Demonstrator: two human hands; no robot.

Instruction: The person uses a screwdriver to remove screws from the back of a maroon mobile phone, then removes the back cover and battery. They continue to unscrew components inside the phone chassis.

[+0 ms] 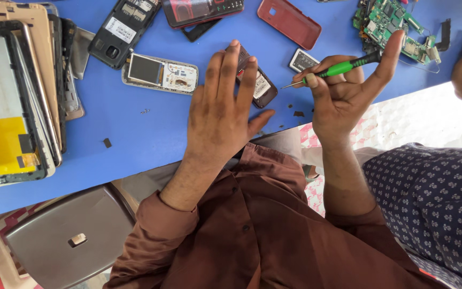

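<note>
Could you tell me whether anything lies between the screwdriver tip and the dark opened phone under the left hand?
Nothing visible does. The green screwdriver in the right hand points its tip at the dark phone across bare blue table. The left hand covers the phone's other end.

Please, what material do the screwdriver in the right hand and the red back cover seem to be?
Screwdriver: the green and black handle looks like matte plastic; the thin grey shaft looks like metal. Red back cover: probably moulded plastic, smooth with a soft sheen and a cut-out hole.

Head view, close above table (135, 134)
</note>
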